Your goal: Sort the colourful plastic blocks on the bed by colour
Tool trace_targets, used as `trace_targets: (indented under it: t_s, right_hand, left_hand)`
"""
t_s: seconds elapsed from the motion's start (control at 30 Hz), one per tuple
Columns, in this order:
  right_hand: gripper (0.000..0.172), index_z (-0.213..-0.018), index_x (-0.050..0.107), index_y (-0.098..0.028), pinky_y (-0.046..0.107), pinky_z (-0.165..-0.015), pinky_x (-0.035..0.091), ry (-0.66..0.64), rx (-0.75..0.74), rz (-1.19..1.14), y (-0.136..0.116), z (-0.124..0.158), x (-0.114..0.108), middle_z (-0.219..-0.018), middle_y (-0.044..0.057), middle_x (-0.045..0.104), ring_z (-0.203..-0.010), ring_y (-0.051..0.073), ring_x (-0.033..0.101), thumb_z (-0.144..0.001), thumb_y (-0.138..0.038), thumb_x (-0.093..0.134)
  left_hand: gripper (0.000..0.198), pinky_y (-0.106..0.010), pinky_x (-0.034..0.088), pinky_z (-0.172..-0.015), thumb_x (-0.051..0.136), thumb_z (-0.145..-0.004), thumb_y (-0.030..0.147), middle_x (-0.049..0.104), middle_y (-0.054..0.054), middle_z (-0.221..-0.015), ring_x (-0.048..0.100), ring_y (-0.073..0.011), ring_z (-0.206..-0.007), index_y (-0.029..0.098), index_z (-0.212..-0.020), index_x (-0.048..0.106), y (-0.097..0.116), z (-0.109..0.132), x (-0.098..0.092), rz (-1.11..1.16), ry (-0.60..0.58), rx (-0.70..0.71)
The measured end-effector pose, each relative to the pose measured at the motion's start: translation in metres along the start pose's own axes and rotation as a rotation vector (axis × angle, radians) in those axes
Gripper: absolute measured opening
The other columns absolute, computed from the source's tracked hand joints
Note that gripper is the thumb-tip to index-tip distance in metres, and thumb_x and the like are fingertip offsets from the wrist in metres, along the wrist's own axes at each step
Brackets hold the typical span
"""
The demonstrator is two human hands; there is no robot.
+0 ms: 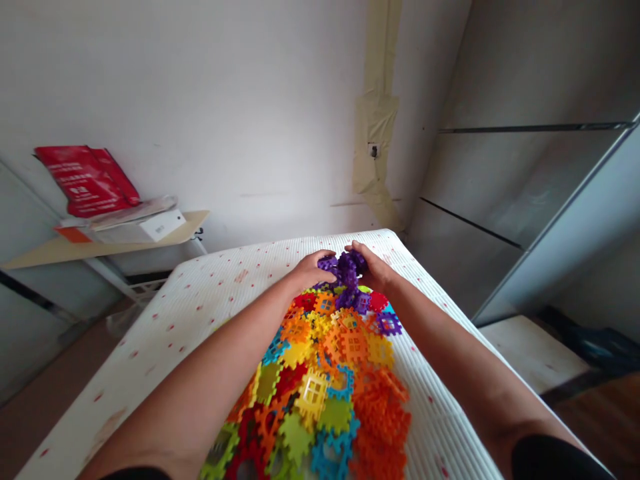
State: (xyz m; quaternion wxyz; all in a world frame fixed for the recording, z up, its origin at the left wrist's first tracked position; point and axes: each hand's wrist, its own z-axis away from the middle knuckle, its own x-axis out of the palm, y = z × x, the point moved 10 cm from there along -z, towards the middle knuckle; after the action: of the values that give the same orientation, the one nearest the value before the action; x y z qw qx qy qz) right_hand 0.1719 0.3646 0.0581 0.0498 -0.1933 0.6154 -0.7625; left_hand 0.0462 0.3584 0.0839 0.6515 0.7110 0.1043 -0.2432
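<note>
Both my arms reach forward over a heap of plastic interlocking building pieces (313,393) in orange, yellow, red, green and blue. At the far end of the heap, my left hand (316,268) is closed around purple interlocking pieces (327,263), thumb below and fingers on top. Facing it, my right hand (371,265) grips more purple pieces (353,267) from the right side. The purple pieces cluster between the hands and hang down to the heap. How many each hand holds is hidden. A yellow window-shaped piece (313,393) lies nearer to me.
The heap rests on a white ribbed mattress (200,307) with red specks. A white wall with a taped socket (373,151) stands behind it. On the left, a small table (193,227) carries a white box (163,225) and red packages (83,180). Grey cabinet panels (500,173) rise on the right.
</note>
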Motion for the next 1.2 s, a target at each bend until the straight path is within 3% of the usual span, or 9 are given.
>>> trace_targets:
  t_s: [0.1,0.27,0.4,0.53,0.7,0.87,1.0,1.1,1.2]
  right_hand:
    - [0.05,-0.107,0.054,-0.025,0.03,-0.061,0.051,-0.077,0.027,-0.068,-0.006,0.015,0.027,-0.097,0.004,0.062,-0.079,0.019,0.06,-0.077,-0.065,0.049]
    - [0.053,-0.1,0.058,-0.022,0.027,-0.056,0.049,-0.155,0.035,-0.002,-0.012,0.034,0.069,-0.087,0.004,0.063,-0.072,0.016,0.059,-0.076,-0.069,0.048]
    - [0.045,-0.094,0.059,-0.021,0.025,-0.056,0.048,-0.229,0.002,0.074,-0.015,0.048,0.1,-0.074,-0.001,0.063,-0.061,0.012,0.057,-0.057,-0.038,0.079]
    - [0.048,-0.091,0.06,-0.02,0.024,-0.056,0.046,-0.279,-0.009,0.144,-0.016,0.056,0.121,-0.068,-0.004,0.062,-0.056,0.01,0.055,-0.047,-0.021,0.081]
    - [0.037,-0.081,0.06,-0.019,0.021,-0.051,0.041,-0.305,-0.083,0.231,-0.026,0.063,0.138,-0.063,-0.007,0.058,-0.051,0.007,0.052,-0.048,-0.019,0.077]
    - [0.033,-0.084,0.06,-0.019,0.02,-0.05,0.036,-0.355,-0.156,0.321,-0.031,0.074,0.154,-0.058,-0.008,0.056,-0.049,0.007,0.047,-0.053,-0.016,0.071]
    - [0.034,-0.087,0.059,-0.019,0.021,-0.054,0.038,-0.402,-0.193,0.287,-0.035,0.086,0.161,-0.061,-0.007,0.055,-0.055,0.008,0.049,-0.055,-0.02,0.074]
    - [0.036,-0.091,0.06,-0.02,0.022,-0.058,0.041,-0.435,-0.194,0.263,-0.03,0.096,0.166,-0.065,-0.007,0.056,-0.058,0.009,0.051,-0.059,-0.024,0.075]
    - [0.042,-0.104,0.059,-0.021,0.026,-0.066,0.046,-0.566,-0.205,0.288,-0.019,0.114,0.18,-0.076,-0.004,0.061,-0.067,0.011,0.057,-0.065,-0.029,0.073]
  left_hand:
    - [0.065,-0.033,0.049,-0.079,0.071,-0.058,0.03,0.068,-0.003,-0.1,0.063,-0.0218,-0.088,0.021,-0.12,0.056,0.008,0.031,-0.017,0.106,0.009,-0.007]
    - [0.06,-0.036,0.049,-0.082,0.071,-0.063,0.042,0.069,-0.004,-0.101,0.064,-0.0225,-0.089,0.02,-0.117,0.058,0.005,0.085,-0.043,0.197,0.079,-0.044]
    - [0.053,-0.038,0.05,-0.081,0.066,-0.067,0.049,0.071,-0.007,-0.098,0.066,-0.0234,-0.087,0.016,-0.108,0.062,-0.007,0.125,-0.053,0.28,0.133,-0.094]
    - [0.056,-0.039,0.051,-0.083,0.064,-0.069,0.051,0.07,-0.008,-0.103,0.066,-0.0245,-0.092,0.017,-0.112,0.061,-0.019,0.157,-0.058,0.355,0.164,-0.121]
    - [0.056,-0.039,0.048,-0.089,0.064,-0.069,0.053,0.069,-0.009,-0.107,0.064,-0.0252,-0.098,0.016,-0.111,0.062,-0.035,0.182,-0.068,0.293,0.272,-0.113]
    - [0.053,-0.037,0.047,-0.092,0.061,-0.072,0.053,0.068,-0.01,-0.11,0.06,-0.0254,-0.106,0.016,-0.109,0.063,-0.046,0.203,-0.076,0.224,0.413,-0.116]
    - [0.05,-0.037,0.046,-0.093,0.062,-0.072,0.05,0.067,-0.01,-0.11,0.061,-0.0241,-0.105,0.017,-0.109,0.062,-0.046,0.214,-0.076,0.182,0.397,-0.105]
    - [0.056,-0.038,0.044,-0.096,0.062,-0.073,0.048,0.064,-0.01,-0.117,0.059,-0.0242,-0.109,0.018,-0.12,0.056,-0.047,0.222,-0.075,0.129,0.355,-0.098]
    - [0.063,-0.039,0.039,-0.103,0.06,-0.076,0.047,0.054,-0.011,-0.132,0.05,-0.025,-0.122,0.02,-0.131,0.047,-0.046,0.228,-0.07,0.113,0.293,-0.041]
